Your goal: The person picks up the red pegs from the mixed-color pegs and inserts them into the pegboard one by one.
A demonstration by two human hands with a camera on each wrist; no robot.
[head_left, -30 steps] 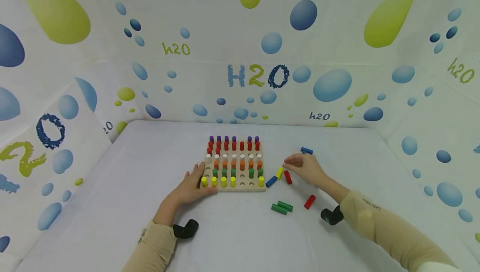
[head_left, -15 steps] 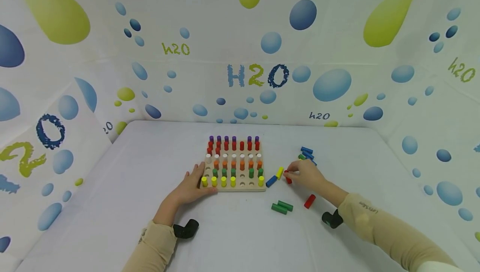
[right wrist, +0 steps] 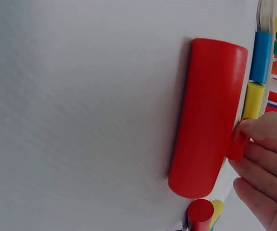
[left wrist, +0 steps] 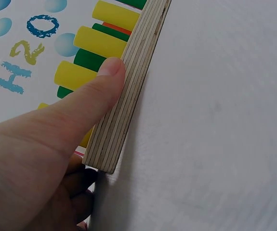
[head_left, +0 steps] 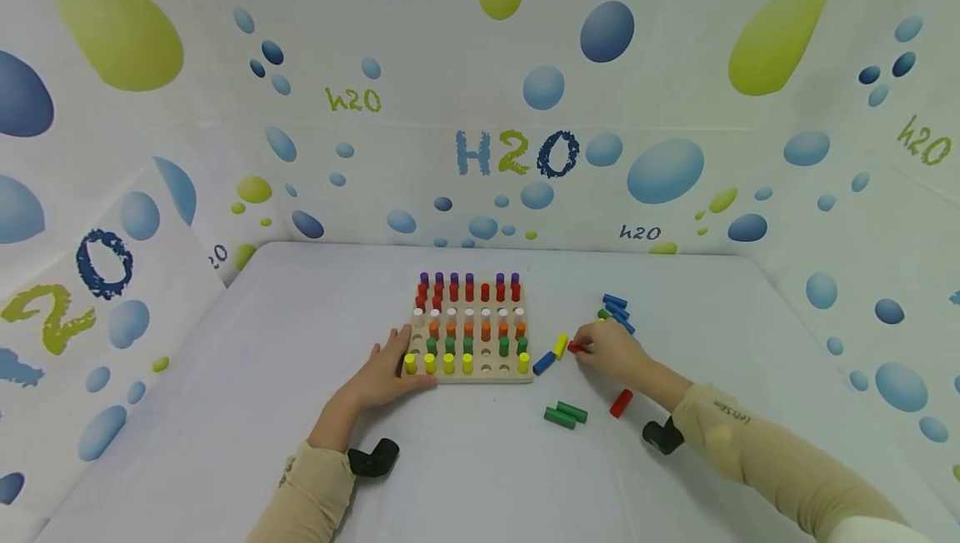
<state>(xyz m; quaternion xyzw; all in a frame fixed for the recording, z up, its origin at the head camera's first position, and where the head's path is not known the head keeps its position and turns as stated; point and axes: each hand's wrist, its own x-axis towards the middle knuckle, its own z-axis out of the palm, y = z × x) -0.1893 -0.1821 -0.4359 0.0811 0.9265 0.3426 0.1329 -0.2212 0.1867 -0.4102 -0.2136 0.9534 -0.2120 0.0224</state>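
Observation:
A wooden pegboard (head_left: 480,379) carries rows of upright purple, red, white, orange, green and yellow pegs. At its near left corner, my left hand (head_left: 378,378) holds the board. The left wrist view shows the thumb (left wrist: 110,72) against the layered front edge, while the other fingers go down the side, partly hidden. To the right of the board, my right hand (head_left: 613,351) pinches a red peg (right wrist: 235,147) between thumb and fingers, low over the table. Beside that hand lie a yellow peg (head_left: 561,346) and a blue peg (head_left: 545,362).
Another red peg (head_left: 621,403) lies nearer the front, large in the right wrist view. Two green pegs (head_left: 566,416) lie side by side left of it. Behind the right hand are several blue pegs (head_left: 617,308) and a partly hidden green peg (head_left: 603,313). Patterned cloth surrounds the white table.
My right hand has come down from beside the blue pegs onto the red peg and now grips it. The left hand stays on the board's corner.

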